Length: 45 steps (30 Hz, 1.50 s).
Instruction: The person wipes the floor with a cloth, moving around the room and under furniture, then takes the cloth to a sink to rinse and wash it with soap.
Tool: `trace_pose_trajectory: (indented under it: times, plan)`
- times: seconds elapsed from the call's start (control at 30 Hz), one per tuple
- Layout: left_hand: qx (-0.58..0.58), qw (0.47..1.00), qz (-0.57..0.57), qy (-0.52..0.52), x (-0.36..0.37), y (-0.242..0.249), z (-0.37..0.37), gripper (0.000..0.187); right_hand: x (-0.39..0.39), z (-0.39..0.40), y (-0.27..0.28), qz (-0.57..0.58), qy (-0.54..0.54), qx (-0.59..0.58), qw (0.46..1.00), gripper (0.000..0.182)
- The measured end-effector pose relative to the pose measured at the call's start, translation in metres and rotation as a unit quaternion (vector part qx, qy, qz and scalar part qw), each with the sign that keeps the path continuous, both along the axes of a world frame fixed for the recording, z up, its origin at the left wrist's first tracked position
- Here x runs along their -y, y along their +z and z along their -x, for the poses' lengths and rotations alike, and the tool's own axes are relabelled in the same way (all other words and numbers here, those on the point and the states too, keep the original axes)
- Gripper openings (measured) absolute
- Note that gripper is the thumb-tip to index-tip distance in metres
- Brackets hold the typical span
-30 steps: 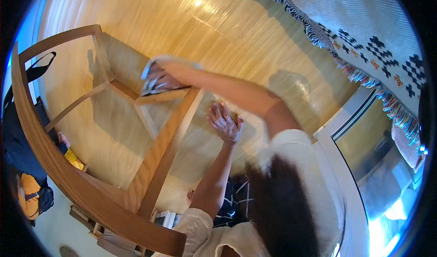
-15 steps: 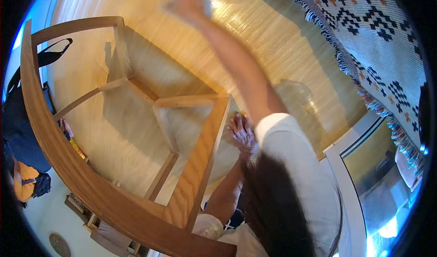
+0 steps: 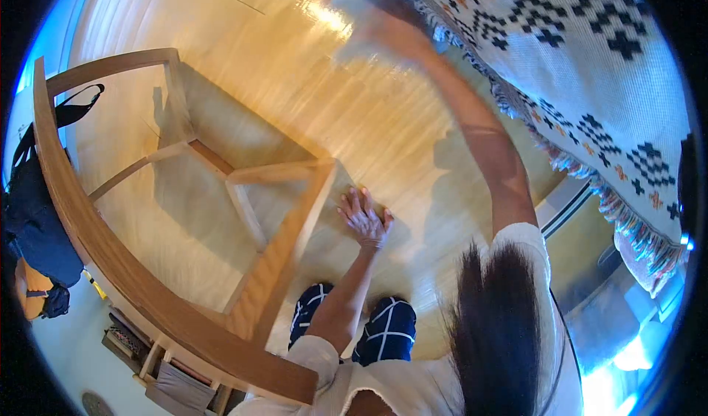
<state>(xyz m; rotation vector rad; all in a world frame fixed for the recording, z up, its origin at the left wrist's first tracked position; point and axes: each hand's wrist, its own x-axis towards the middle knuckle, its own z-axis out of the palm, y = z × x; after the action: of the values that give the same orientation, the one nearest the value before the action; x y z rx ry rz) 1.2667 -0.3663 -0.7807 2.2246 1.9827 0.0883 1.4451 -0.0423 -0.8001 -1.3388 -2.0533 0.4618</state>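
My left hand [image 3: 364, 218] lies flat on the wooden floor [image 3: 354, 128], fingers spread, just right of a wooden frame [image 3: 166, 298]. My right hand [image 3: 387, 32] is stretched far forward near the fringed edge of a patterned woven cloth [image 3: 560, 40]. It is smeared by motion, and a bluish-white blur that looks like a cloth surrounds it; its fingers cannot be made out.
At the far left sits a dark bag [image 3: 40, 217] with a strap, beside an orange item [image 3: 37, 283]. Shelving with grey fabric [image 3: 181, 390] stands at the lower left. Long dark hair [image 3: 494, 327] hangs at the lower right.
My right hand has swept to the right, from above the frame to the edge of the patterned cloth. My left hand still rests on the floor. The whole view has shifted, and my knees now show.
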Motion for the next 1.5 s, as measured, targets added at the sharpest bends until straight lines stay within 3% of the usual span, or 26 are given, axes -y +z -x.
trace_pose_trajectory:
  times: [0.07, 0.13, 0.2, 0.3, 0.37, 0.47, 0.5, 0.53, 0.57, 0.6, 0.67, 0.73, 0.8, 0.87, 0.97, 1.0, 1.03, 1.1, 1.17, 1.23, 1.3, 1.37, 1.43, 1.5]
  plan:
    - [-0.008, 1.000, -0.009, -0.014, -0.001, -0.002, 0.002, 0.067, 0.021, -0.027, -0.002, 0.085, -0.150, 0.024, 0.985, 0.035]
    - [-0.005, 1.000, -0.027, -0.010, -0.004, -0.003, 0.007, 0.066, 0.049, -0.044, 0.002, 0.176, -0.311, 0.046, 0.933, 0.043]
    - [0.009, 1.000, -0.018, -0.017, 0.002, -0.005, -0.002, 0.066, 0.128, -0.033, 0.024, 0.118, -0.368, 0.240, 0.890, 0.053]
    - [0.010, 1.000, 0.020, -0.005, -0.001, -0.001, 0.001, 0.067, 0.314, 0.040, 0.032, 0.235, -0.323, 0.174, 0.900, 0.053]
    - [0.013, 1.000, 0.021, -0.003, -0.002, 0.001, -0.002, 0.068, 0.367, 0.018, 0.043, 0.396, -0.266, 0.195, 0.857, 0.051]
    - [0.000, 1.000, 0.002, -0.024, -0.001, 0.002, 0.003, 0.069, 0.323, -0.075, 0.027, 0.230, -0.378, 0.227, 0.867, 0.054]
    - [-0.002, 1.000, -0.010, -0.028, 0.000, -0.002, 0.000, 0.069, 0.307, -0.114, 0.012, 0.174, -0.444, 0.282, 0.833, 0.056]
    - [-0.003, 1.000, -0.006, -0.026, 0.002, -0.002, -0.003, 0.069, 0.283, -0.156, 0.009, 0.123, -0.500, 0.249, 0.820, 0.060]
    - [-0.006, 1.000, -0.005, -0.022, 0.003, -0.001, -0.004, 0.068, 0.277, -0.199, -0.010, 0.178, -0.512, 0.264, 0.798, 0.058]
    - [-0.011, 1.000, -0.008, -0.017, 0.000, -0.001, -0.003, 0.068, 0.274, -0.226, -0.029, 0.128, -0.533, 0.210, 0.809, 0.055]
    - [-0.012, 1.000, -0.010, -0.018, -0.003, -0.002, -0.002, 0.068, 0.281, -0.198, -0.031, 0.088, -0.576, 0.258, 0.770, 0.055]
    - [-0.005, 1.000, -0.007, -0.020, -0.001, -0.001, -0.006, 0.068, 0.326, -0.106, 0.004, 0.144, -0.594, 0.229, 0.758, 0.059]
    - [-0.005, 1.000, -0.010, -0.012, -0.001, 0.001, -0.007, 0.068, 0.411, 0.010, 0.033, 0.257, -0.552, 0.187, 0.771, 0.064]
    - [-0.001, 1.000, -0.005, -0.015, 0.003, 0.002, -0.008, 0.068, 0.531, 0.139, 0.023, 0.355, -0.514, 0.157, 0.765, 0.073]
    - [0.019, 1.000, -0.011, -0.021, -0.004, -0.001, -0.004, 0.069, 0.560, 0.162, 0.013, 0.287, -0.514, 0.194, 0.785, 0.076]
    - [0.027, 0.999, -0.006, -0.019, 0.001, 0.000, -0.002, 0.069, 0.523, 0.111, 0.018, 0.259, -0.500, 0.215, 0.798, 0.079]
    - [0.015, 1.000, -0.006, -0.018, 0.004, 0.000, 0.000, 0.069, 0.489, 0.060, 0.017, 0.301, -0.510, 0.226, 0.774, 0.076]
    - [-0.005, 1.000, -0.010, -0.016, 0.003, -0.003, -0.001, 0.070, 0.411, -0.043, 0.027, 0.186, -0.573, 0.212, 0.769, 0.069]
    - [-0.003, 0.999, -0.026, -0.019, 0.006, -0.005, -0.001, 0.071, 0.368, -0.132, 0.003, 0.108, -0.614, 0.203, 0.755, 0.066]
    - [-0.011, 0.999, -0.038, -0.022, 0.005, -0.006, 0.000, 0.071, 0.322, -0.161, -0.013, 0.120, -0.711, 0.238, 0.650, 0.062]
    - [-0.023, 0.999, -0.037, -0.023, 0.006, -0.005, 0.000, 0.072, 0.285, -0.131, -0.015, 0.121, -0.732, 0.294, 0.602, 0.061]
    - [0.014, 0.999, -0.044, -0.024, 0.006, -0.002, 0.000, 0.069, 0.271, -0.063, 0.015, 0.196, -0.602, 0.250, 0.733, 0.064]
    - [0.053, 0.996, -0.068, -0.028, 0.011, -0.001, 0.005, 0.065, 0.295, 0.018, 0.027, 0.012, -0.538, 0.265, 0.800, 0.057]
    - [0.099, 0.988, -0.112, -0.048, 0.013, -0.004, 0.015, 0.061, 0.343, 0.082, 0.013, 0.078, -0.449, 0.198, 0.868, 0.049]
